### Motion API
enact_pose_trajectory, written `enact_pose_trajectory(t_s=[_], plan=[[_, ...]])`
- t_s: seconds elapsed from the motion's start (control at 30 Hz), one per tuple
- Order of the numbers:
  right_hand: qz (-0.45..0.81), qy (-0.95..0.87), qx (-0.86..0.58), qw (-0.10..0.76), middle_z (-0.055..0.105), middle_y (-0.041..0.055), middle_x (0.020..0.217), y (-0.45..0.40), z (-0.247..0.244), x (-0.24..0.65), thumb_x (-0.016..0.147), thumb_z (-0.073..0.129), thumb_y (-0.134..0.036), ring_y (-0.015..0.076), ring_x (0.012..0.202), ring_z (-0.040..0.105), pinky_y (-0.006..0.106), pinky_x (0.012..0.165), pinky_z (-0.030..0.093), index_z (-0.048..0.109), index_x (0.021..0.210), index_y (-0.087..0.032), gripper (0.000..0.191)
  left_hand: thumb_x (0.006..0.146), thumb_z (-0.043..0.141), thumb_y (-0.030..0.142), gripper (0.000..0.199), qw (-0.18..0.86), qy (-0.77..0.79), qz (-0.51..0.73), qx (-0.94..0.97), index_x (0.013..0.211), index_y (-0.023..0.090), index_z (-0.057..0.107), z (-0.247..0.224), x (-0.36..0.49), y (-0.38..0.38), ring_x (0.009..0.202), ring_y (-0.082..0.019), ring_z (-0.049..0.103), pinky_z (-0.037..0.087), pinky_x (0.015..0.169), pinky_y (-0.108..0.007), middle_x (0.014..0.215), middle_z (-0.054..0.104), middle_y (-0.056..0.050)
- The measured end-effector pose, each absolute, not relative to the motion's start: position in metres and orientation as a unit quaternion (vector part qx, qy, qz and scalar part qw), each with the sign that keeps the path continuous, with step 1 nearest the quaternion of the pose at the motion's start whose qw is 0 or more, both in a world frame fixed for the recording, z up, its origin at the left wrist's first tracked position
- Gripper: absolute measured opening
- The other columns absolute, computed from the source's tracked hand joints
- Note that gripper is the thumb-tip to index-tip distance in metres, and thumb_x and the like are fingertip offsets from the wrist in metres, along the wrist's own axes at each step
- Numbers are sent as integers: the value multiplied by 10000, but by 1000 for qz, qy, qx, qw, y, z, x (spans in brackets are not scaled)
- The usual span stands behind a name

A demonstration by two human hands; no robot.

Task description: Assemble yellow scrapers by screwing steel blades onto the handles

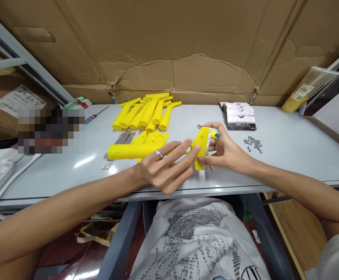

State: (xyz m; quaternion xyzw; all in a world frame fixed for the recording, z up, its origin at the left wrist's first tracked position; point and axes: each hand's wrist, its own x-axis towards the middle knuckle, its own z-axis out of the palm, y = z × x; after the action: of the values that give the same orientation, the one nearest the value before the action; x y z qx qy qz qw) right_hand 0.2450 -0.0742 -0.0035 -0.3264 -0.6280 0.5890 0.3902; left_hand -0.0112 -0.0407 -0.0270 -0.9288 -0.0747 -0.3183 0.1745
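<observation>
A yellow plastic scraper [125,151] lies sideways in front of me, its round handle to the left and its flat head to the right. A silvery blade strip [208,140] runs along the head's right edge. My left hand [169,167], with a ring on it, is closed on the scraper's neck, its fingertips reaching the head. Around the head's right side, my right hand [222,149] grips between thumb and fingers. A yellow-and-green handle [215,134], likely a screwdriver's, also sits in the right hand, partly hidden by the fingers.
Several yellow handles [148,112] are piled at the back, with yellow head plates [157,138] and flat metal blades [125,138] before them. Small screws [253,144] lie right, below stacked printed cards [241,118]. A screwdriver [95,116] lies left; a clear tube [306,91] leans far right.
</observation>
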Motion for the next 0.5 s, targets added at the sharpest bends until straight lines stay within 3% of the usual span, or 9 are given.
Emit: enact_pose_trajectory(t_s=[0.2,0.37,0.5], plan=[[641,-625,-289,339,671,-20,878,-72,0,243,787,909,-257,114,726,667,224,545,615,582,1059,-203,429,903,751,141,56,385,24,-376,-842,928,187,769,-19,-4,-46,1316,-340,725,711,857,-374,1356,777,-85],[636,-621,-291,355,678,-44,809,-72,-1,243,778,911,-223,86,620,628,213,507,566,606,1009,-192,384,899,762,119,95,357,30,-383,-851,951,197,776,-16,-1,-47,1327,-332,719,705,898,-385,1366,774,-78],[634,-618,-299,356,670,-50,762,-73,-1,243,766,918,-191,82,591,621,207,503,562,613,964,-187,364,912,768,136,118,394,42,-375,-838,1015,186,799,-13,-1,-46,1230,-338,770,711,828,-373,1313,794,-109]])
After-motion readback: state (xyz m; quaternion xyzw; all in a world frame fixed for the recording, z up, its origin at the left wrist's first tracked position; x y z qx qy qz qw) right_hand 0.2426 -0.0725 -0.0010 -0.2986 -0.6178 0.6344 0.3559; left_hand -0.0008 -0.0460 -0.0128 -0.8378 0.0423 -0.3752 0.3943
